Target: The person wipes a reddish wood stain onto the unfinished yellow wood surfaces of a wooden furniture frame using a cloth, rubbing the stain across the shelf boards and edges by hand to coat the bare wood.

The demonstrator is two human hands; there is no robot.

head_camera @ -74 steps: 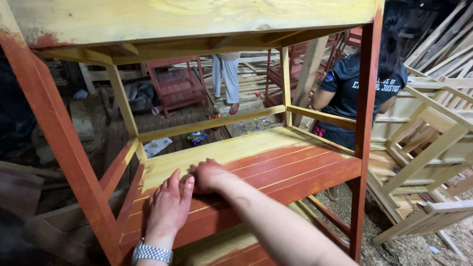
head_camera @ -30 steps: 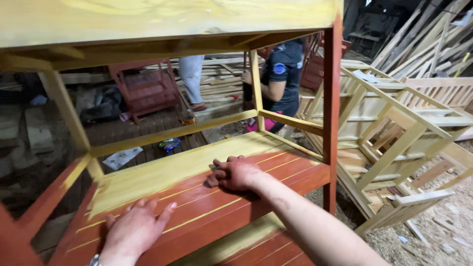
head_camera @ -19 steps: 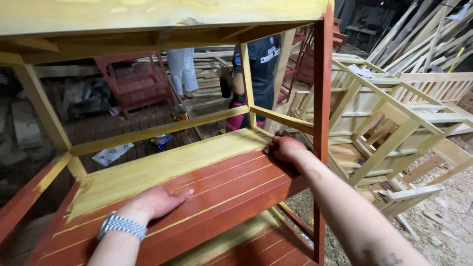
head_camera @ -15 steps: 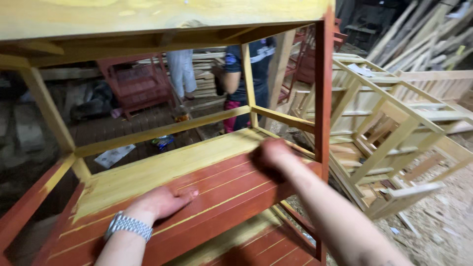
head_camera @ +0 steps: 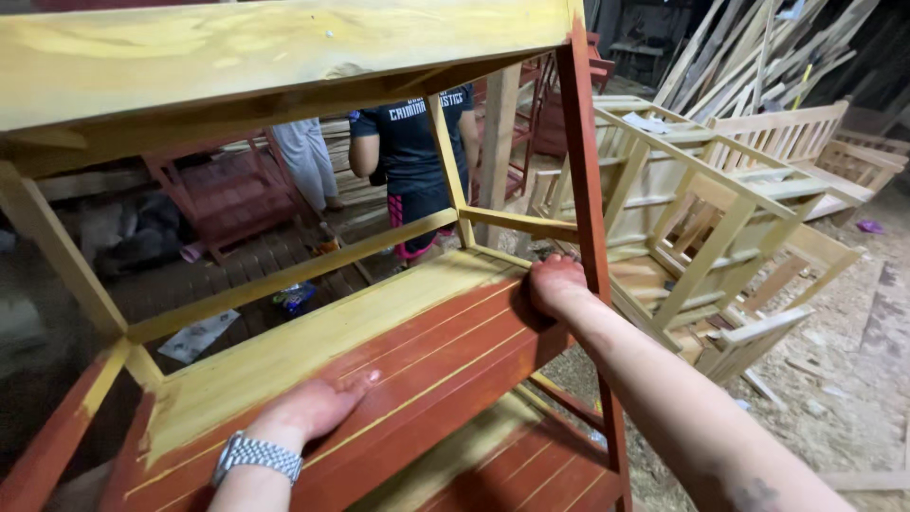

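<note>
Sawdust floor and stacked bare-wood frames (head_camera: 720, 218) fill the right of the frame. At centre, the slatted wooden shelf (head_camera: 379, 360) is stained red-brown near its front, yellow strip behind unstained. Left hand (head_camera: 313, 410) lies flat, fingers spread; right hand (head_camera: 556, 283) presses the shelf's right end, seemingly clenching a rag, unclear. No containers show.

Unpainted wooden frames (head_camera: 701, 218), leaning planks (head_camera: 749, 47), sawdust-strewn floor (head_camera: 844, 351)
</note>
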